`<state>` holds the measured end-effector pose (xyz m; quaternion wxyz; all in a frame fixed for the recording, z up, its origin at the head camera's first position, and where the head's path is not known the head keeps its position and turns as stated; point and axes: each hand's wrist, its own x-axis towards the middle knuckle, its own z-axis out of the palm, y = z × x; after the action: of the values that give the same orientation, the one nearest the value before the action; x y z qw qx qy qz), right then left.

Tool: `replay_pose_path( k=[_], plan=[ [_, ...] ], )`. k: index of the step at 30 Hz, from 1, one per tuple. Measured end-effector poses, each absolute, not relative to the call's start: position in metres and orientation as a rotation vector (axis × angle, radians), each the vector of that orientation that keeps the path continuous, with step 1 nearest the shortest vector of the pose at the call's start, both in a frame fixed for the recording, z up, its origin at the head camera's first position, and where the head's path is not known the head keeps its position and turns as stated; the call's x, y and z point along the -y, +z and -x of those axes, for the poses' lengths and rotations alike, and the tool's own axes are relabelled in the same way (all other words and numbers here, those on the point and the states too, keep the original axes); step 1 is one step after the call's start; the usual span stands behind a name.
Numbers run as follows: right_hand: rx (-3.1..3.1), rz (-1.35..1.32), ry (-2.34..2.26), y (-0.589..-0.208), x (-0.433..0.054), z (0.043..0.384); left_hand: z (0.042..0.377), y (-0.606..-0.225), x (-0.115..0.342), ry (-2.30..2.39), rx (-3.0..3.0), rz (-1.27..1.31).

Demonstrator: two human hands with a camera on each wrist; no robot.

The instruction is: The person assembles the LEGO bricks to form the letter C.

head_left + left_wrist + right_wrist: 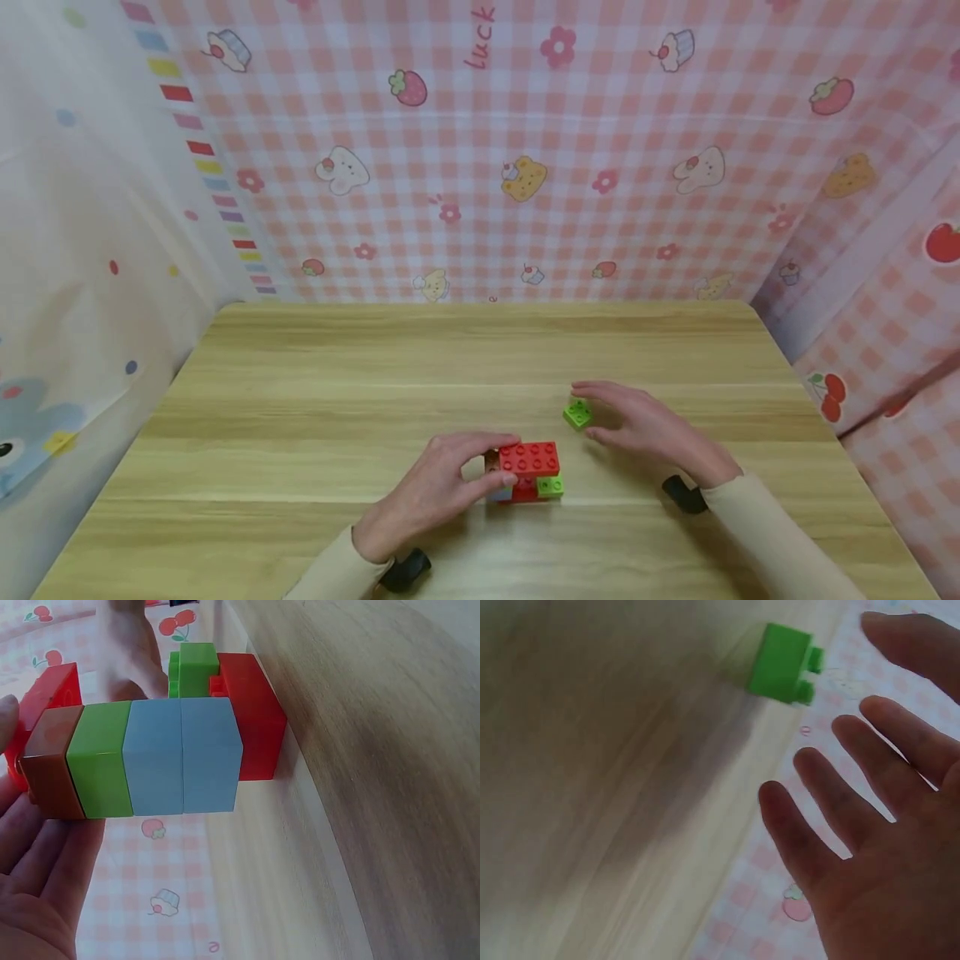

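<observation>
A small brick structure stands on the table, with a red eight-stud brick (pixel 529 458) on top and a red base (pixel 253 720). Its left column stacks two light blue bricks (pixel 182 756), a green brick (pixel 100 760) and a brown brick (pixel 52 763). On the base's other end sits another green brick (pixel 550 486). My left hand (pixel 442 483) grips the top red brick between thumb and fingers from the left. A loose green brick (pixel 577 414) lies studs up beyond the structure. Beside it hovers my right hand (pixel 641 425), thumb and fingers spread, apart from the brick in the right wrist view.
The wooden table (pixel 300 400) reaches back to a pink checked cloth (pixel 480 225) hanging behind it. More cloth hangs at both sides. A black strap (pixel 406 571) is on the left wrist and another strap (pixel 684 494) on the right.
</observation>
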<state>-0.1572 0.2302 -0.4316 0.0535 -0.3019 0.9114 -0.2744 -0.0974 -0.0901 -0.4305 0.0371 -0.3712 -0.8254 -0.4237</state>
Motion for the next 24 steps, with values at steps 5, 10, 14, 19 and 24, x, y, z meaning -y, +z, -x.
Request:
replay_pose_path(
  k=[5,10,14,19,24],
  plan=[
    [-2.711,0.844,-0.752,-0.440,-0.226,0.172,0.097,-0.432,0.089,-1.299,2.509,1.140],
    [-2.719,0.822,-0.674,-0.443,-0.220,0.179,0.096,-0.433,0.088,-1.306,2.511,1.143],
    [-2.747,0.788,-0.648,-0.442,-0.219,0.177,0.096,-0.433,0.087,-1.312,2.516,1.136],
    [-2.753,0.735,-0.707,-0.440,-0.218,0.167,0.096,-0.435,0.086,-1.334,2.517,1.118],
    [-2.775,0.769,-0.750,-0.435,-0.214,0.153,0.095,-0.437,0.087,-1.344,2.535,1.072]
  ],
)
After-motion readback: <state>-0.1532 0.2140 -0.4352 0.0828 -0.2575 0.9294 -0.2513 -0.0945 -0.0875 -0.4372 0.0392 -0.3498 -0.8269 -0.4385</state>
